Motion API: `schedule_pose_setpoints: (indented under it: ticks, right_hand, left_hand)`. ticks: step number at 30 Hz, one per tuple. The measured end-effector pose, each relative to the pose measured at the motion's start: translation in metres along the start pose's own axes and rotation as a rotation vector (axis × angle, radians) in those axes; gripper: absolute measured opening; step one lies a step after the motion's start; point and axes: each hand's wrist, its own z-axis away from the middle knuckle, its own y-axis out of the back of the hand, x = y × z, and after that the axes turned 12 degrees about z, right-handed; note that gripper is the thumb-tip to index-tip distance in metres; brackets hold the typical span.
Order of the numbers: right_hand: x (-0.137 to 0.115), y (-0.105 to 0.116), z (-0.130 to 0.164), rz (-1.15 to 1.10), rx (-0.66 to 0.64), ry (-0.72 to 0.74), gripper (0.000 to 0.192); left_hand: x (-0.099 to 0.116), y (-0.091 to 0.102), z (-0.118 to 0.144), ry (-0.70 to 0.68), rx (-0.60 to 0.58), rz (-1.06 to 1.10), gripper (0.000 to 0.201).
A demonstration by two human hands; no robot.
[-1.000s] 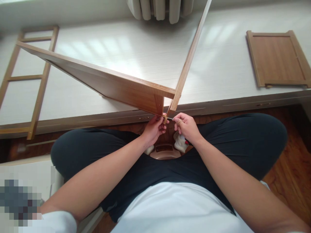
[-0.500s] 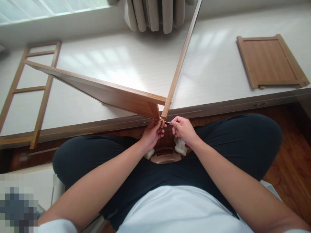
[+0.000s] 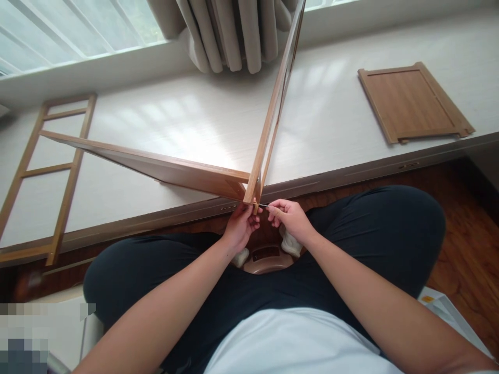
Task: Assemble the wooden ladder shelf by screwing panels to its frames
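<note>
My left hand [image 3: 239, 227] is closed around the bottom corner where a wooden panel [image 3: 187, 174] meets a narrow wooden frame [image 3: 268, 122]. The panel stands on edge, running off to the left, while the frame slants away toward the curtain. My right hand [image 3: 288, 215] pinches a thin metal rod [image 3: 264, 205], much like a hex key. Its tip points left at the joined corner, by my left fingertips; whether it sits in a screw is too small to tell. Both hands are just off the ledge's front edge, above my lap.
A ladder-like wooden frame [image 3: 69, 166] lies on the white ledge [image 3: 323, 104] at the left. Another wooden panel [image 3: 413, 104] lies flat at the right. A grey curtain [image 3: 230, 36] hangs at the back. A white box [image 3: 448, 311] shows beside my right leg.
The view has tilted, so everything sits lower in the picture. The narrow frame has turned a little, showing more of its inner side. Both hands keep their hold at the corner.
</note>
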Motion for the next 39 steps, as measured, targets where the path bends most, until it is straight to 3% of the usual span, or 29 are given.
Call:
schedule_pose_setpoints:
  ticks: [12, 25, 31, 39]
  right_hand:
    - [0.001, 0.004, -0.001, 0.141, -0.039, -0.047, 0.032]
    - [0.002, 0.008, 0.001, 0.512, 0.034, 0.233, 0.027]
    - [0.012, 0.014, -0.001, 0.828, 0.136, 0.476, 0.032]
    - [0.012, 0.010, -0.002, 0.766, 0.186, 0.487, 0.029]
  left_hand:
    - [0.001, 0.000, 0.000, 0.006, 0.013, 0.006, 0.050]
    - [0.001, 0.000, 0.000, 0.010, 0.000, 0.006, 0.050]
    - [0.001, 0.000, 0.000, 0.017, -0.006, 0.006, 0.049]
    - [0.001, 0.001, -0.001, 0.017, -0.007, 0.011, 0.049]
